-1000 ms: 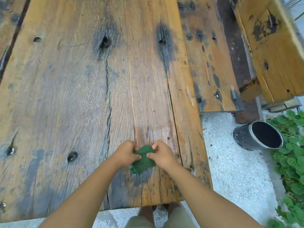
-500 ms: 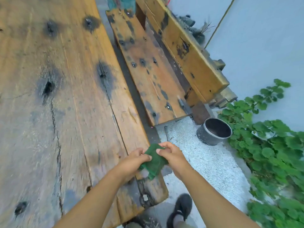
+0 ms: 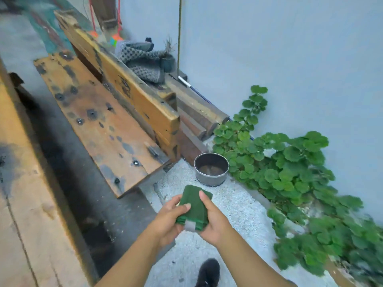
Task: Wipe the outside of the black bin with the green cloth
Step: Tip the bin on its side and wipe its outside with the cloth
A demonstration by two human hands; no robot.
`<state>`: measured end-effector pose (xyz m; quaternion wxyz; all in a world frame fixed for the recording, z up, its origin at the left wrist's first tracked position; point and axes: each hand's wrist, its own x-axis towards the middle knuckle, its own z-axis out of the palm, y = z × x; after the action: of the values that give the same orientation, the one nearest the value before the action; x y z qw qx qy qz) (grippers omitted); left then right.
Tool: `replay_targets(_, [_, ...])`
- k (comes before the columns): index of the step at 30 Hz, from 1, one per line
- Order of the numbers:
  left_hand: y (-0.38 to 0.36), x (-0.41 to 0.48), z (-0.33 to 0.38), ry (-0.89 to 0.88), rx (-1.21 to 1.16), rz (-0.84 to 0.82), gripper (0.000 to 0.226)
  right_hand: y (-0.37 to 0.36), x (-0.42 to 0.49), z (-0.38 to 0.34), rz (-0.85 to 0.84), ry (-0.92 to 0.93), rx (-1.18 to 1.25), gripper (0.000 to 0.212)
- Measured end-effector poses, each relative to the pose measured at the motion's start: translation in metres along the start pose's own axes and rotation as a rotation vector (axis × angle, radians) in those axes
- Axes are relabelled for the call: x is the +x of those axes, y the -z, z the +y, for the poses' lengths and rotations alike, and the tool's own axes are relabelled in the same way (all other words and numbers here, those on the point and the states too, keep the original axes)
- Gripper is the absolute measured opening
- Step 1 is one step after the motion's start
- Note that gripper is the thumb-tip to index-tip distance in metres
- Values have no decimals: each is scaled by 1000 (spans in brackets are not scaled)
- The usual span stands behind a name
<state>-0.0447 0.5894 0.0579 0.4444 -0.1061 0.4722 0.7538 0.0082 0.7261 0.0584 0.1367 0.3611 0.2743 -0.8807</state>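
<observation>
Pale gravel ground is seen outdoors, bordered on the right by a grey-blue wall and by a plant with round green leaves that grows along the foot of the wall. On the left a wide wooden table with dark stains is partly shown, and beside it a wooden bench with bolt heads and black marks is placed. Behind the backrest of the bench a grey patterned fabric is laid on some wooden beams. The black bin is standing upright on the gravel, just beside the end of the bench and touching the leaves of the plant; its inside is seen from above and looks brownish at the bottom. The green cloth is folded and is held in the air in front of the body, near the bin but apart from it. It is gripped by both hands: the left hand is closed on its left side with the thumb laid on top, and the right hand is closed on its right side, also with the thumb pressed on the upper face. A small grey tag is visible at the lower edge of the cloth. Below the arms a black shoe is seen on the gravel.
</observation>
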Motion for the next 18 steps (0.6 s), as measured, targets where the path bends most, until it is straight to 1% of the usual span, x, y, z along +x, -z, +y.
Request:
replay_targets(3, [-40, 33, -5, 51, 36, -51, 41, 34, -5, -37, 10, 13, 80, 51])
replay_targets(6, [-63, 61, -7, 94, 72, -92, 45, 57, 1, -61, 29, 79, 111, 49])
replay_targets(9, [-78, 93, -13, 131, 92, -103, 39, 80, 15, -79, 79, 130, 106, 47])
replay_targets(13, [-82, 136, -13, 148, 250, -70, 30, 103, 43, -93, 163, 174, 106, 43])
replay_targets(16, [-72, 173, -14, 152, 384, -48, 28, 120, 78, -93, 225, 200, 114, 31])
replay_targets(18, [-55, 206, -19, 145, 481, -64, 28, 133, 113, -86, 253, 225, 121, 27])
